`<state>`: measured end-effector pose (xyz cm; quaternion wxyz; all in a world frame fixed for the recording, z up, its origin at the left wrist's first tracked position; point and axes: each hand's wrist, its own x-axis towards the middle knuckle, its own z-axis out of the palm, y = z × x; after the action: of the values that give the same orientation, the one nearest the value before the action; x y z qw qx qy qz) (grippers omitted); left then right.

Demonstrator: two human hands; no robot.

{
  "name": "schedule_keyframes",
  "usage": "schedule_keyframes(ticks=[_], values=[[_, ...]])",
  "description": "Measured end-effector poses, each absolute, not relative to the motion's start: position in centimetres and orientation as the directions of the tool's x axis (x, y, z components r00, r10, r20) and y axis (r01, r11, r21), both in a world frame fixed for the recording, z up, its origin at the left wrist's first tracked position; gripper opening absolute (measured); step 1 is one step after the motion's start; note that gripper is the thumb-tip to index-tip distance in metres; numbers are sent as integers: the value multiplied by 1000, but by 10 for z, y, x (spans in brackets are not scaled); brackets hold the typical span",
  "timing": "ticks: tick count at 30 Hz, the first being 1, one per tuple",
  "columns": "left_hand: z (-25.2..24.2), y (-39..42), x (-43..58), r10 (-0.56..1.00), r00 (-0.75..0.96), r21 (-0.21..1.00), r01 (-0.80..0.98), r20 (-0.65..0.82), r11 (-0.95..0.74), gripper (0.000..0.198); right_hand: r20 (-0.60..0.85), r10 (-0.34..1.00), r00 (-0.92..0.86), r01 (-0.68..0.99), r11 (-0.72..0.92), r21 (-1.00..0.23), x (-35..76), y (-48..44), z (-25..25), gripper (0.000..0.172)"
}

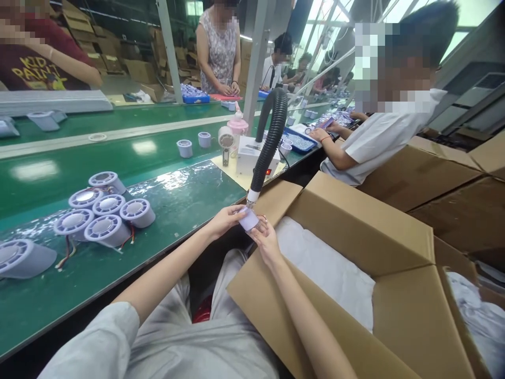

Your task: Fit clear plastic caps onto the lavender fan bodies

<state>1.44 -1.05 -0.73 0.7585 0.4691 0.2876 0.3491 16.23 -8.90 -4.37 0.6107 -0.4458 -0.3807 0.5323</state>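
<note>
Both my hands hold one small pale lilac plastic part (249,218) just under the metal tip of a black ribbed hose (269,141). My left hand (225,219) grips it from the left with curled fingers. My right hand (266,240) pinches it from the right and below. The part hangs over the gap between the green bench (165,210) and an open cardboard box (355,247).
Several round lilac fan housings (103,210) with loose wires lie on the bench at left. A white control box (252,152), a small pink fan and two lilac cups stand further back. The carton holds white wrapping. A seated person in white works at right; others stand beyond.
</note>
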Motion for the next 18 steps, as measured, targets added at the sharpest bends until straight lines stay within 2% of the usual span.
schedule_keyframes(ticks=[11,13,15,18], values=[[3,-49,-26,799,594,946,-199,-92,257,66,55,994,-90,-199,37,-979,170,-108,-18,51],[7,-68,-37,773,634,970,-166,-34,180,72,81,988,-135,-110,66,-992,168,-127,-5,46],[14,-89,-47,732,680,990,-127,46,55,74,118,978,-172,59,130,-990,167,-147,11,42],[23,-112,-57,678,721,990,-105,141,-94,72,159,957,-244,270,224,-936,168,-172,35,37]])
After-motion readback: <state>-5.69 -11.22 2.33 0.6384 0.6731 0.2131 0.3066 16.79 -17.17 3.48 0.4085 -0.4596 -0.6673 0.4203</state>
